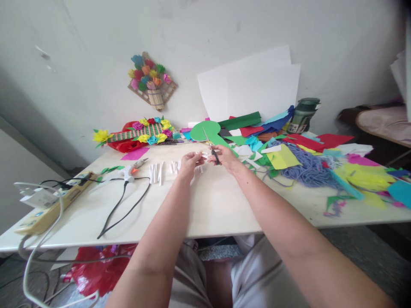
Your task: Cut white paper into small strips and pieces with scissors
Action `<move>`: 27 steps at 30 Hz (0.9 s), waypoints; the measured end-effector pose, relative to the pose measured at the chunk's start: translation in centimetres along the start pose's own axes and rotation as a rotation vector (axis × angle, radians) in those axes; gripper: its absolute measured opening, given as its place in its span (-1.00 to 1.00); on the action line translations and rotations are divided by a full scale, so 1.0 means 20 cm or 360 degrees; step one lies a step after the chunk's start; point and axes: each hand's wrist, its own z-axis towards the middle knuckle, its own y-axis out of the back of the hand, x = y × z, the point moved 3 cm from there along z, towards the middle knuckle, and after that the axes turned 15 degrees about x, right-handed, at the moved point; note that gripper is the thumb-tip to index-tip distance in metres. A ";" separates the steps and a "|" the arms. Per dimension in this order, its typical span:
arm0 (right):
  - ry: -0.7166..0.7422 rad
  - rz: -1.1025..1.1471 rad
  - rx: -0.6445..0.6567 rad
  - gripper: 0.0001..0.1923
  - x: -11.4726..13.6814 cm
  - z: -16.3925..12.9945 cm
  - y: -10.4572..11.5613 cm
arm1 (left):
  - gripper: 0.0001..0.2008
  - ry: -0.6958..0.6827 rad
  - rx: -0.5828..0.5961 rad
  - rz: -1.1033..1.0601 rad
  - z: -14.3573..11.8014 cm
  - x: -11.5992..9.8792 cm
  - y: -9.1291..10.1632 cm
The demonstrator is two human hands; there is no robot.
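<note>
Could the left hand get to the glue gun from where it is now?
Probably yes. The glue gun lies on bare table left of the left hand, with only small white paper rolls between; that hand pinches a white piece.

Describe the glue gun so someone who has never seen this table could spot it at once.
Start at the pale table and look at its left half, past the yellowish power strip near the left edge. The glue gun lies flat just left of a row of small white paper rolls. It alone is white with an orange trigger, trailing a black cord toward the front edge.
</note>
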 end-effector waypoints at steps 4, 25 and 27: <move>-0.0008 -0.0032 -0.0002 -0.60 0.00 0.00 0.02 | -0.65 -0.0028 0.0025 0.0052 0.00 -0.01 -0.01; 0.0225 -0.0100 -0.0111 -0.50 -0.02 0.04 0.06 | -0.71 0.0039 0.0087 -0.0271 -0.01 -0.01 0.00; 0.0150 -0.0104 -0.0197 -0.53 -0.02 0.03 0.07 | -0.75 0.0040 0.0082 -0.0344 -0.01 0.00 0.00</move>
